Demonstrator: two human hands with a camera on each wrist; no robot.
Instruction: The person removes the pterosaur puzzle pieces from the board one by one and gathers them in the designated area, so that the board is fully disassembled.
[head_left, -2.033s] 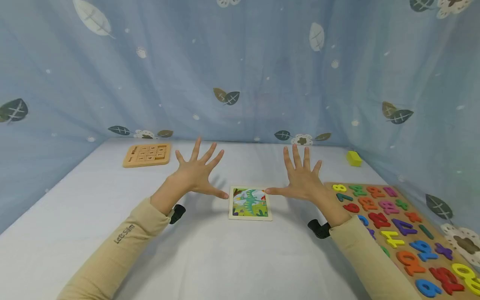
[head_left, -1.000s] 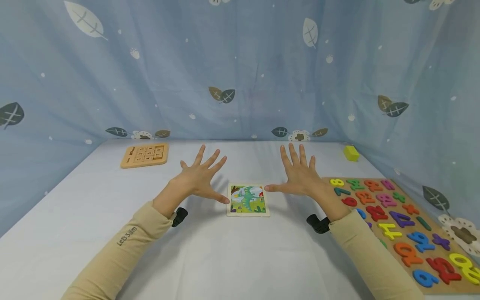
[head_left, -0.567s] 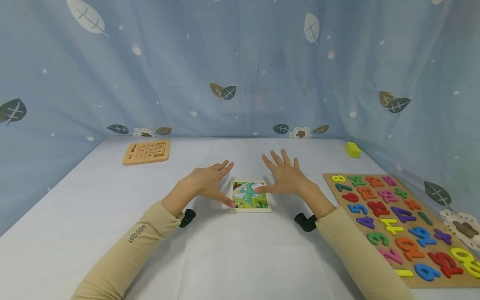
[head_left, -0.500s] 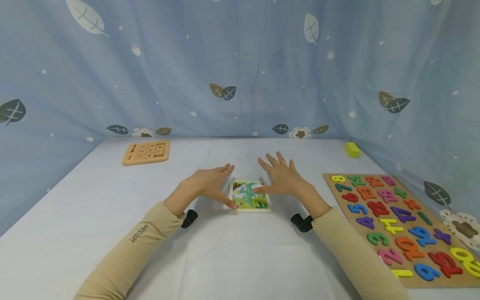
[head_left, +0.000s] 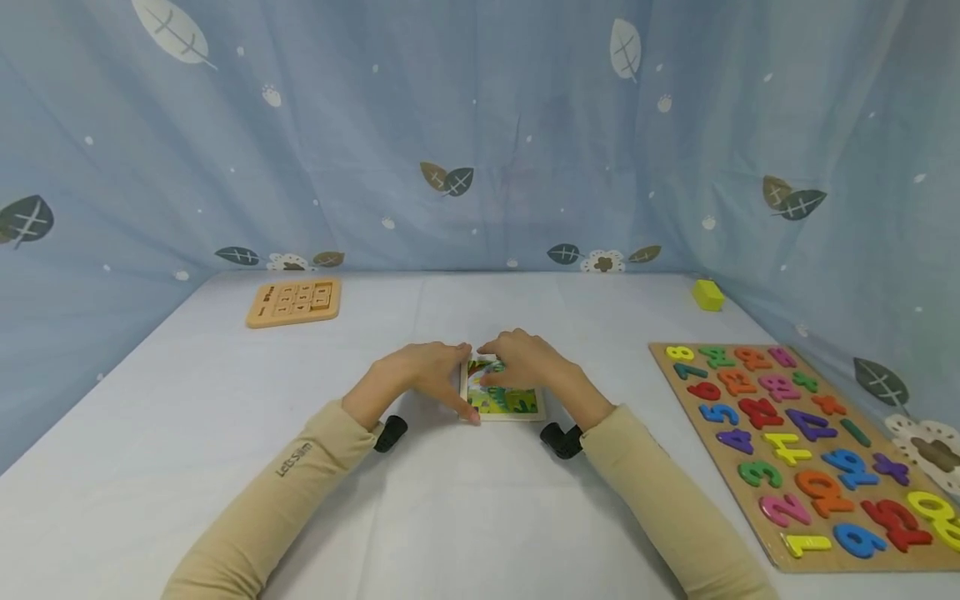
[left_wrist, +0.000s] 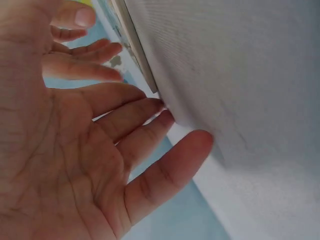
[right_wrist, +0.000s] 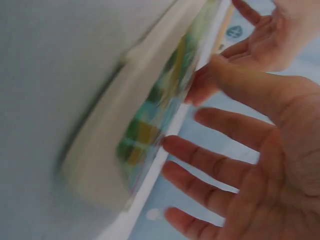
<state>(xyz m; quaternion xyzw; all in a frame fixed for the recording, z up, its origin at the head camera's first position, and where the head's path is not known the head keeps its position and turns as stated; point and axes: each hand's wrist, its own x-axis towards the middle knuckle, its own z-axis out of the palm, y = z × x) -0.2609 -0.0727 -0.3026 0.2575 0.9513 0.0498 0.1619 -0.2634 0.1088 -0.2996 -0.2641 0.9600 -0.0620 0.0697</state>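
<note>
A small picture puzzle (head_left: 513, 403) with a green dinosaur lies in its pale frame on the white table. My left hand (head_left: 429, 371) is at its left side, thumb by the near-left corner and fingers by the far-left one. The left wrist view has those loosely bent fingers beside the frame's edge (left_wrist: 136, 47), gripping nothing. Above the puzzle, my right hand (head_left: 531, 363) covers part of the picture, its fingers bent toward the far edge. In the right wrist view its spread fingers hover over the blurred puzzle (right_wrist: 145, 125); whether they touch it I cannot tell.
A wooden sliding number puzzle (head_left: 294, 302) lies at the back left. A yellow block (head_left: 707, 295) sits at the back right. Along the right side stretches a brown board (head_left: 738, 492) of colourful numbers. A blue patterned curtain (head_left: 480, 125) hangs behind the table.
Both hands have moved inward and lowered toward the puzzle, the right one travelling farther left until it is over it. Their widely spread fingers have bent. The puzzle stays in place.
</note>
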